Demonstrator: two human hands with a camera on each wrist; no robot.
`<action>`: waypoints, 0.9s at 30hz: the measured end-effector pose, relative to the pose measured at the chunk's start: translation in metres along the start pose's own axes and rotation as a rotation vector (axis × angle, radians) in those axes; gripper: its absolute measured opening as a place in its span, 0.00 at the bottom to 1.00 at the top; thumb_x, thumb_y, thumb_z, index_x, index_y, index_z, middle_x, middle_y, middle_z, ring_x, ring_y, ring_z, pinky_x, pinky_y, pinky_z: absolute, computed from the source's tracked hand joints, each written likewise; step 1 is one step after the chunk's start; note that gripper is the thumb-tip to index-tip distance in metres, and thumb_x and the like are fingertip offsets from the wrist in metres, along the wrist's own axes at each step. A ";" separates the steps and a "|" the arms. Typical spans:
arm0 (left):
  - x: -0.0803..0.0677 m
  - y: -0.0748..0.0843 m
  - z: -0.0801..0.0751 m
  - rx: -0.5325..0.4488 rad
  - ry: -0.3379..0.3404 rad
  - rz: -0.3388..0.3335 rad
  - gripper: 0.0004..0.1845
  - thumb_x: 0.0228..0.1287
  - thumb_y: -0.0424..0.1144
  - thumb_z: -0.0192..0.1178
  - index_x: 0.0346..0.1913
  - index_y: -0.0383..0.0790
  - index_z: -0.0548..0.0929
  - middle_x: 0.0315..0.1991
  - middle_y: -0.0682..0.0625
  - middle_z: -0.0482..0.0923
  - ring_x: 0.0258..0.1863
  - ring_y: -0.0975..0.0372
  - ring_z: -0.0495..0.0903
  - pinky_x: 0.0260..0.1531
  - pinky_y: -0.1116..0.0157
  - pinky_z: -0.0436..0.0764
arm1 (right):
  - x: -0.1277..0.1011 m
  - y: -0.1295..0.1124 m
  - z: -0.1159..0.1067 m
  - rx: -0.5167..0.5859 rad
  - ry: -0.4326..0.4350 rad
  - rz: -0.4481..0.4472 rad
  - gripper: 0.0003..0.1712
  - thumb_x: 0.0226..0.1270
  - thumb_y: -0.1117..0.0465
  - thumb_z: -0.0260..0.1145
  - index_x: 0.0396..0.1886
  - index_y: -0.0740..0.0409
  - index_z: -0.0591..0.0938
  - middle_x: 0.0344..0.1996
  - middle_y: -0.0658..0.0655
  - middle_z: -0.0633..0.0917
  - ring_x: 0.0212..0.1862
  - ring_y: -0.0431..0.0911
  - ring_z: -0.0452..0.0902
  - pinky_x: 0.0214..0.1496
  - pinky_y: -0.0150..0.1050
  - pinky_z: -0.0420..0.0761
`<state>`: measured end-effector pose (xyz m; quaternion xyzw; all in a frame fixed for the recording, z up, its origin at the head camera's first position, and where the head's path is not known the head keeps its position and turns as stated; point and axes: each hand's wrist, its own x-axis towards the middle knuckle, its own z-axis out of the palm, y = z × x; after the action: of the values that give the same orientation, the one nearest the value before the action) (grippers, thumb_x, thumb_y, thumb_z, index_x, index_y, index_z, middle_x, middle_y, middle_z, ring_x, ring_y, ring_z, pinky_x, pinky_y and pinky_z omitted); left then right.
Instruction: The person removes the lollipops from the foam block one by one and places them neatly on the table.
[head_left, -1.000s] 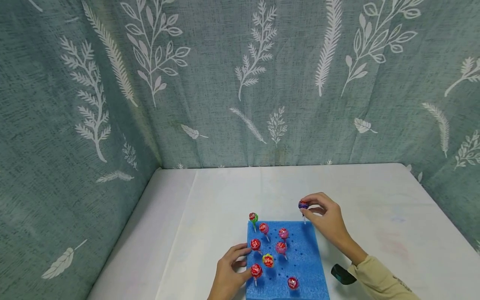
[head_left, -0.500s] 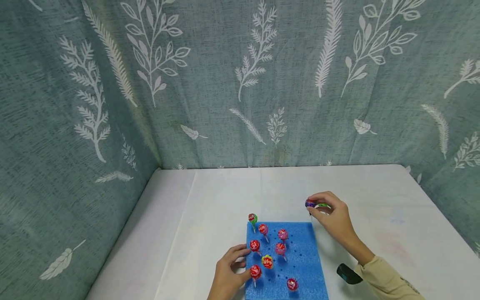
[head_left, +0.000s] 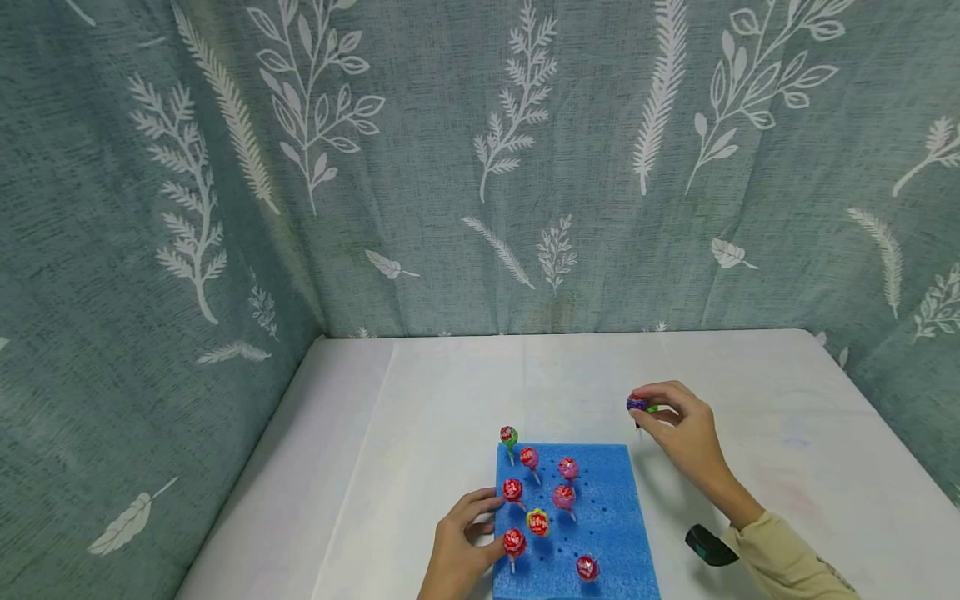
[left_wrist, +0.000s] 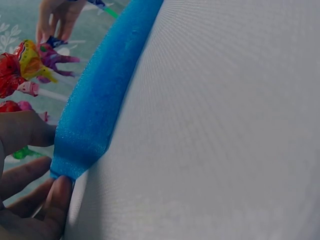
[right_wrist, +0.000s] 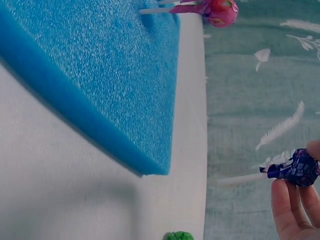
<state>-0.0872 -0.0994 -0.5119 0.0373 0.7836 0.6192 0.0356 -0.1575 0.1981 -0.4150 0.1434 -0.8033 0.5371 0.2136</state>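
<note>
My right hand (head_left: pixel 690 433) pinches a lollipop in a dark blue wrapper (right_wrist: pixel 302 167) by its head, beyond the right far corner of the blue foam block (head_left: pixel 607 533). Its white stick (right_wrist: pixel 242 178) points away from the fingers. Something green (head_left: pixel 653 408) shows behind the fingers; whether the hand holds it is unclear. My left hand (head_left: pixel 465 537) grips the foam's left edge between thumb and fingers. Several lollipops stand in the foam, among them red ones (head_left: pixel 514 542), pink ones (head_left: pixel 564 497), a yellow-red one (head_left: pixel 537 522) and a green-red one (head_left: pixel 508 435).
Small holes dot the foam's top. The white table (head_left: pixel 420 400) extends around the block, with a patterned green curtain (head_left: pixel 450 208) behind and to the sides. A black device (head_left: pixel 711 546) sits at the right wrist. A green wrapped ball (right_wrist: pixel 179 236) shows low in the right wrist view.
My right hand has lifted the dark blue lollipop from above the foam's far right corner and moved it right, past the edge. The left hand has stayed at the foam's left edge.
</note>
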 end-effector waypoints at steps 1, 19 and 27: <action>0.000 0.000 0.000 -0.002 0.002 0.002 0.24 0.45 0.32 0.73 0.50 0.36 0.82 0.57 0.45 0.73 0.53 0.53 0.76 0.45 0.71 0.79 | 0.000 0.000 -0.001 0.004 0.002 -0.001 0.12 0.53 0.79 0.67 0.39 0.72 0.81 0.36 0.65 0.80 0.38 0.48 0.79 0.39 0.26 0.80; 0.001 0.000 0.001 -0.008 -0.005 -0.032 0.25 0.46 0.31 0.73 0.51 0.37 0.81 0.59 0.45 0.71 0.53 0.55 0.75 0.45 0.68 0.79 | 0.004 0.007 -0.016 -0.021 0.033 0.004 0.11 0.53 0.80 0.66 0.39 0.74 0.80 0.37 0.68 0.79 0.38 0.43 0.78 0.38 0.24 0.79; 0.000 0.003 0.001 0.002 -0.001 -0.054 0.24 0.47 0.31 0.73 0.51 0.38 0.81 0.59 0.45 0.71 0.52 0.55 0.75 0.45 0.69 0.79 | 0.004 0.014 -0.021 -0.042 0.038 0.030 0.12 0.54 0.78 0.66 0.40 0.73 0.81 0.37 0.68 0.79 0.38 0.41 0.78 0.39 0.22 0.78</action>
<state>-0.0873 -0.0975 -0.5095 0.0164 0.7848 0.6172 0.0528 -0.1632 0.2235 -0.4177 0.1166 -0.8123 0.5259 0.2237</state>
